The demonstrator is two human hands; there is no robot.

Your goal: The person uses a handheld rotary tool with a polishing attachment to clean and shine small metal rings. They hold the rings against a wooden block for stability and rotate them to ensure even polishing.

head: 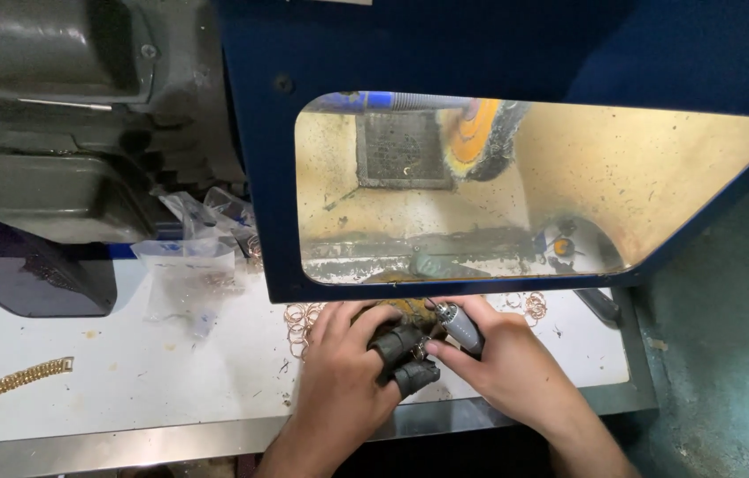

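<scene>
**Small piece worked at the front of the worktop, loose rings waiting**

While the left hand [348, 372], two fingers in dark protective sleeves, has its grip pinched shut on a tiny metal piece [417, 347] too small to make out, the right hand [503, 363] is wrapped tight round a slim silver rotary handpiece [461, 326], tip beside that piece. Work looks midway: thin copper-coloured wire rings [302, 317] lie loose around the hands. Clear plastic bags [187, 265] hold contents I cannot identify. A gold-coloured flat chain [3, 389] lies well apart on the white worktop [127, 372].
</scene>
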